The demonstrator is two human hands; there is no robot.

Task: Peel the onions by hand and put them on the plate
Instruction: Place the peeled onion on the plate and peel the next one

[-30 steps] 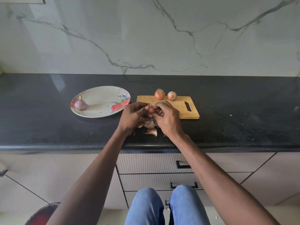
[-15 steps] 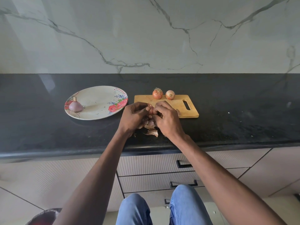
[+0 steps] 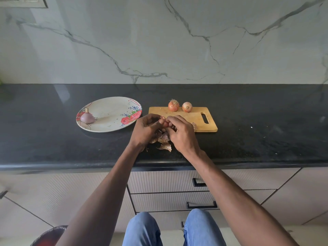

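Note:
My left hand (image 3: pixel 144 130) and my right hand (image 3: pixel 181 132) meet above the counter's front, both gripping a small onion (image 3: pixel 165 123) that is mostly hidden by the fingers. My right fingertips pinch at its skin. Two unpeeled onions (image 3: pixel 173 105) (image 3: pixel 187 107) stand on the far edge of the wooden cutting board (image 3: pixel 195 116). A peeled purple onion (image 3: pixel 87 117) lies at the left side of the flowered plate (image 3: pixel 113 112). Loose dry skins (image 3: pixel 165 144) lie on the counter beneath my hands.
The black counter (image 3: pixel 257 135) runs the full width below a marble wall. Drawers with black handles (image 3: pixel 200 183) sit under its front edge. My knees in blue jeans (image 3: pixel 174 228) show at the bottom, with a dark red object (image 3: pixel 46 237) at the lower left.
My hands stay together on the onion, with the fingers shifting slightly as they work at the skin. The view has moved a little; the plate, board and other onions have not moved.

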